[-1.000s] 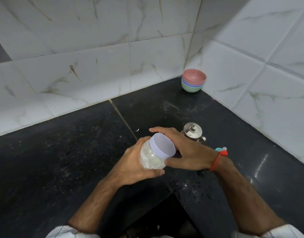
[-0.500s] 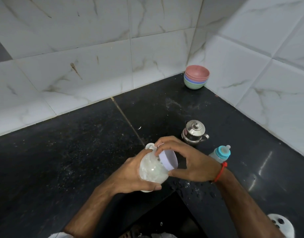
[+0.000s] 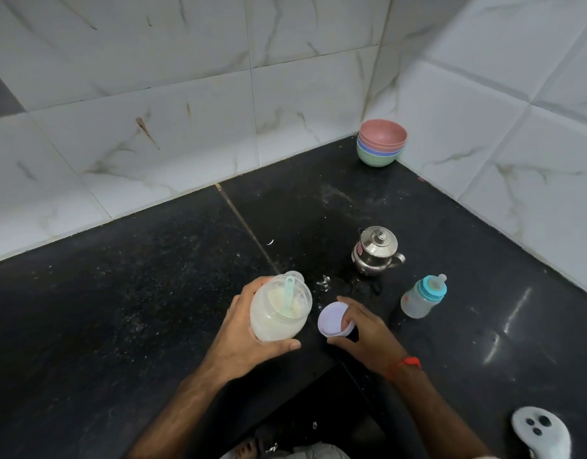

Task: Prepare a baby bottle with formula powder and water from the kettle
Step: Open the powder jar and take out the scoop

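One step looked done: the left hand (image 3: 252, 329) gripped the opened jar (image 3: 279, 308), the right hand (image 3: 365, 336) pinched its lid (image 3: 335, 319); the bottle (image 3: 423, 296), at two o'clock, stayed capped.

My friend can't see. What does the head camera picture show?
A left hand holds an open jar of white powder with a scoop inside, while the right hand holds its lilac lid. On the black counter stand a steel kettle and capped baby bottle.

Home kitchen; black stone counter (image 3: 119, 309); tiled walls (image 3: 186, 111); stacked bowls (image 3: 381, 147)
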Tool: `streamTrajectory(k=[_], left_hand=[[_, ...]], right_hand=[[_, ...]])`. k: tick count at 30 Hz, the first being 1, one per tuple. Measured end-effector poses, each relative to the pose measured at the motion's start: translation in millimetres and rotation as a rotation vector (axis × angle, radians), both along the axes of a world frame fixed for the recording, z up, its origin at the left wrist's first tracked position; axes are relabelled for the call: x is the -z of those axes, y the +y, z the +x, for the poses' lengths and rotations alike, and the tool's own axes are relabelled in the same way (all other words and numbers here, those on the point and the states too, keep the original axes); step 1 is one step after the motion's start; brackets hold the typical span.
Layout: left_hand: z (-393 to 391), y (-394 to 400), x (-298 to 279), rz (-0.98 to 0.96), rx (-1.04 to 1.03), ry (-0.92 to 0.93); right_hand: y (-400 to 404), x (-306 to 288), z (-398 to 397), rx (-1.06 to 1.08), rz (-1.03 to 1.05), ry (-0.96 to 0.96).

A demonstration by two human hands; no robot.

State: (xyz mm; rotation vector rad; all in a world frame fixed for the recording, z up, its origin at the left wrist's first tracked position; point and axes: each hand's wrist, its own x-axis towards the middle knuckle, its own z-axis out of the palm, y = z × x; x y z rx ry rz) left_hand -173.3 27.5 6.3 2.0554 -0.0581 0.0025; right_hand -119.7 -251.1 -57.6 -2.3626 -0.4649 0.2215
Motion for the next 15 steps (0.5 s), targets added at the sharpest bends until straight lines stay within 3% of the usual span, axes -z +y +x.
streamTrajectory(k=[4, 7, 9, 11, 15], left_hand=[[-1.3, -4.6, 0.0, 0.015, 0.004, -0.015], [-2.0, -3.5, 0.0, 0.022, 0.024, 0.007], [-1.1, -3.3, -1.1, 0.042, 0.054, 0.038], [-0.4, -4.8, -2.5, 0.094, 0.107, 0.047], [-2.0, -11.7, -5.2, 0.151, 0.157, 0.036]], right_hand=[[-1.2, -2.8, -3.2, -0.055, -0.012, -0.006], [12.9, -43.6, -5.6, 0.038, 0.276, -0.188], [23.0, -76.2, -3.5, 0.019, 0.353, -0.333], [29.4, -101.8, 0.2, -0.155, 0.260, -0.391], [38.8, -119.4, 10.0, -0.365, -0.154, -0.329]])
